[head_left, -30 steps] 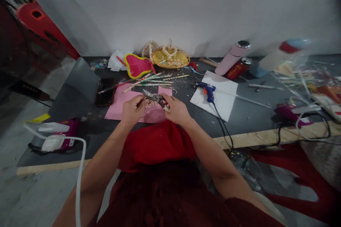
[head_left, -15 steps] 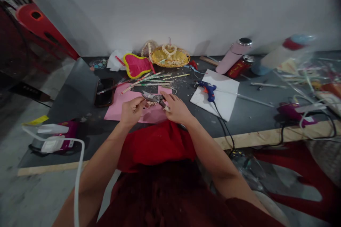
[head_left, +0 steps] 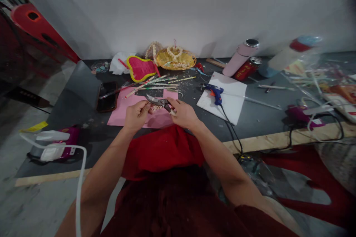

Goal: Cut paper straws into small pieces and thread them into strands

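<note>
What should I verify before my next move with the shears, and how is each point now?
1. Grip of the right hand on the shears: ok.
2. Left hand well away from the blades: not ok, it is close beside them.
3. Left hand holding something: cannot tell, too small.
4. Glue gun away from both hands: ok, on the white sheet.
5. Phone away from the shears: ok.

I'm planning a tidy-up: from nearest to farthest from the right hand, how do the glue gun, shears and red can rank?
From the right hand, in the head view:
1. Shears: in its grip.
2. Glue gun: to its right, on the white sheet.
3. Red can: farther right, farther back.
</note>
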`<state>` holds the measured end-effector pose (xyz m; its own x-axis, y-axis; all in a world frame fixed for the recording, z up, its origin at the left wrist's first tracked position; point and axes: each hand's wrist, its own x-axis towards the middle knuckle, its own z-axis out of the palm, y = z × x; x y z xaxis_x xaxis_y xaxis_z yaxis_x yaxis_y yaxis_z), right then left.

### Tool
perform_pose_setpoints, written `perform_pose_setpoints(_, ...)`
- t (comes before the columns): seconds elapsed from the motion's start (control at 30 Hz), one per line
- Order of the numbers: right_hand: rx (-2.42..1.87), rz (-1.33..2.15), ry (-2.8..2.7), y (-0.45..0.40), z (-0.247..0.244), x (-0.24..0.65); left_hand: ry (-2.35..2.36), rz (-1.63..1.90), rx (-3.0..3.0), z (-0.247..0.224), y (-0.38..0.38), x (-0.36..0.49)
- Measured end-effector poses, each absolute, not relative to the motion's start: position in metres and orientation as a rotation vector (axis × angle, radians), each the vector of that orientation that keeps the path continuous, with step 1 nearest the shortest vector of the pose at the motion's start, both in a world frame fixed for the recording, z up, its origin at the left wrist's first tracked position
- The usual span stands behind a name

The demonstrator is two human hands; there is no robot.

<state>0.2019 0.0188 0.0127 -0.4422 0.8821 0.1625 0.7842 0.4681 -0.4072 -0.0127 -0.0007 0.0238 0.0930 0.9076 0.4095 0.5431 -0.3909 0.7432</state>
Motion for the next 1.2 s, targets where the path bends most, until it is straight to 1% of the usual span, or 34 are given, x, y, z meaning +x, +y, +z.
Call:
perform_pose_setpoints(0.17, -1.467, 0.420, -2.352, 0.017, 0.012, 0.198, 1.524, 1.205, 1.989, 0.022, 0.000, -0.012)
perform_pose_setpoints(0.3, -1.419, 0.374, -2.369, 0.020, 0.010, 0.199, 1.552, 1.216, 2.000, 0.022, 0.000, -0.011)
perform_pose_setpoints(0.4, -1.387, 0.329, -2.408, 0.023, 0.008, 0.202, 1.485, 1.192, 2.004, 0.024, -0.001, -0.012)
perform_pose_setpoints(0.8, -1.306, 0.347, -2.470, 0.027, 0.008, 0.208, 1.193, 1.030, 1.830, 0.030, -0.001, -0.020)
perform_pose_setpoints(0.97, -1.286, 0.374, -2.463, 0.025, 0.010, 0.207, 1.250, 1.072, 1.815, 0.027, 0.001, -0.017)
perform_pose_setpoints(1.2, -1.465, 0.337, -2.430, 0.016, 0.015, 0.199, 1.417, 1.170, 1.931, 0.024, 0.000, -0.016)
